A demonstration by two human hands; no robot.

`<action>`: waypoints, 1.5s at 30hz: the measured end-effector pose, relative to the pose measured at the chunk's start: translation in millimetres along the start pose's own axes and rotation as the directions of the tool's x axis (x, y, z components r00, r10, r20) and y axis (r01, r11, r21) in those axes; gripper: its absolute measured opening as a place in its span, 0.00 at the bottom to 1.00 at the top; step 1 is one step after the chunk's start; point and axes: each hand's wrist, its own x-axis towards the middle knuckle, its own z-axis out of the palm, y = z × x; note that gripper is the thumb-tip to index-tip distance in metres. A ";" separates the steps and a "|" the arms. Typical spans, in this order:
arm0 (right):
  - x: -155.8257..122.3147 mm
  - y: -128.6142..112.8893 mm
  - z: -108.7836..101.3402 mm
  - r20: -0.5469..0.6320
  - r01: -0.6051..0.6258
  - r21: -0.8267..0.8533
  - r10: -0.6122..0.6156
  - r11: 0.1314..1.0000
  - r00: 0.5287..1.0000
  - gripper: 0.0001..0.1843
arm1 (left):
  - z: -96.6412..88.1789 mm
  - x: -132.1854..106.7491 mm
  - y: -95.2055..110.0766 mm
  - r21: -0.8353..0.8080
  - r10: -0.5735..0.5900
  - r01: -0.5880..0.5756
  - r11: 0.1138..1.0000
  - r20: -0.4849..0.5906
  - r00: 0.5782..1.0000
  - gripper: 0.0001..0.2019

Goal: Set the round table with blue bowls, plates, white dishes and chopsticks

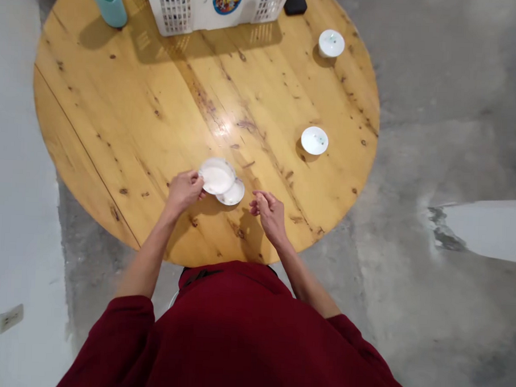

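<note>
My left hand (186,191) pinches the left rim of a small white plate (216,177) and holds it above the near part of the table. Partly hidden beneath this plate is a second white dish (233,193), whose lower right side shows; I cannot tell whether the two touch. My right hand (269,213) hovers just right of that dish, apart from it, with fingers loosely bent and nothing visible in them. Off to the right, a small white bowl (314,140) stands on the table, and another white bowl (332,44) is farther back.
The round wooden table (128,113) has a white plastic basket (176,10) at its far side. Left of the basket stands a turquoise container (110,4), and a black object (296,2) lies to its right. Concrete floor (435,138) surrounds the table, with a white wall (19,177) on the left.
</note>
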 end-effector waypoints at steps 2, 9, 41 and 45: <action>10.9 -5.4 6.6 0.037 0.061 -0.063 -0.058 0.996 0.998 0.27 | 18.7 -8.9 5.9 0.083 0.015 -0.018 0.996 0.037 0.999 0.13; 30.3 3.7 19.4 0.077 0.182 -0.380 -0.165 0.907 0.983 0.23 | 40.1 -17.5 13.0 0.337 0.059 -0.067 0.939 0.033 0.998 0.13; 40.2 1.8 36.5 0.103 0.074 -0.511 -0.024 0.856 0.994 0.06 | 38.7 -4.7 17.2 0.662 0.020 -0.108 0.742 0.139 0.990 0.17; 1.6 17.7 23.4 0.038 0.057 -0.420 -0.045 0.906 0.998 0.05 | 46.6 -34.7 17.8 0.653 0.038 -0.170 0.739 0.211 0.977 0.18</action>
